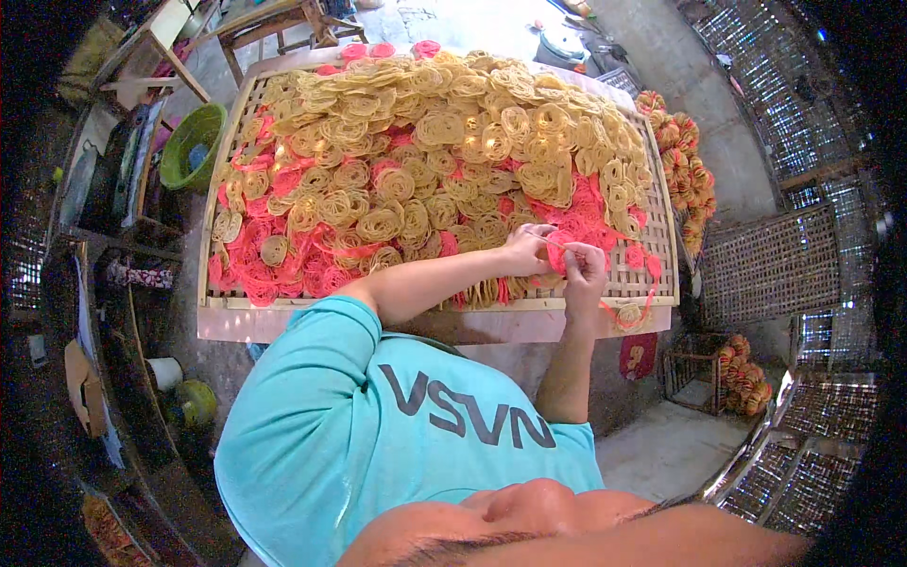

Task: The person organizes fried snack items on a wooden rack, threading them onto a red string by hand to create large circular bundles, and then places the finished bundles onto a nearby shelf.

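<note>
My left hand (528, 250), its fingers bent, holds a bright pink coiled strand disc (558, 254) above the front right part of a woven bamboo rack (659, 287). Close beside it, my right hand (585, 264) pinches the edge of the same disc. A thin, pale stick-like piece runs between the fingers; what it is cannot be told. Heaps of tan coiled discs (439, 130) cover much of the rack, with pink coils (258, 248) among them. Right of my hands, a pink strip (648, 301) loops over the rack's front edge near a small tan coil (629, 316).
The rack lies on a pale tabletop (439, 333). A green basin (193, 147) and wooden furniture (266, 25) stand on the left. Bundles of tan and red coils (684, 159) hang along the right side. More bundles (744, 375) lie beside a small crate (691, 375).
</note>
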The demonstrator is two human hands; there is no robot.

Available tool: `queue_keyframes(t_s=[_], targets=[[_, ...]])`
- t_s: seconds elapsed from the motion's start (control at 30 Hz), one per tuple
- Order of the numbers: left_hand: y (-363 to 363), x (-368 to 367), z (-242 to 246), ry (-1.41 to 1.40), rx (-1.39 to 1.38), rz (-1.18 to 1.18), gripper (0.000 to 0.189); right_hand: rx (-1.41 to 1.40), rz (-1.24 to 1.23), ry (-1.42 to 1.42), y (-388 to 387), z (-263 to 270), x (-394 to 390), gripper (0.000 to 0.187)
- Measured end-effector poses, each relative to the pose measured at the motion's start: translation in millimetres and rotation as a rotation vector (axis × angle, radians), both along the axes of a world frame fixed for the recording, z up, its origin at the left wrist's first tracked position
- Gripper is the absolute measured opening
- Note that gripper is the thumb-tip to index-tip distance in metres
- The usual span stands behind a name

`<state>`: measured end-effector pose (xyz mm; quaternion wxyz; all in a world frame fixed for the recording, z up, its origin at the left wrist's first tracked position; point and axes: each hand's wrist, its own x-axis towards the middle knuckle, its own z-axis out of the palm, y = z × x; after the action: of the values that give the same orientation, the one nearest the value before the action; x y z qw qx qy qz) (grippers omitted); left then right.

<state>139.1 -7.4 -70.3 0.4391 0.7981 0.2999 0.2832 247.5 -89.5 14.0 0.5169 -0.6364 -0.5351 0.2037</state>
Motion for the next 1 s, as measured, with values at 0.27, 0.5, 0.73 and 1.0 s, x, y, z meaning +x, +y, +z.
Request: queue_keyframes(t_s=[0.27,0.5,0.73,1.0], targets=[[2,-9,6,-0.093,0.141,0.019,0.039,-0.053,0.001,0.048,-5,5,7,0.009],[11,-4,-12,-0.385,-0.344,-0.017,0.046,-0.084,0.041,0.126,-9,7,18,0.009],[24,6,-28,-0.512,-0.562,-0.122,0.039,-0.119,0.091,-0.077,-6,31,3,0.008],[75,-21,3,-0.243,-0.047,-0.460,0.023,-0.037,0.112,-0.460,13,36,-6,0.008]])
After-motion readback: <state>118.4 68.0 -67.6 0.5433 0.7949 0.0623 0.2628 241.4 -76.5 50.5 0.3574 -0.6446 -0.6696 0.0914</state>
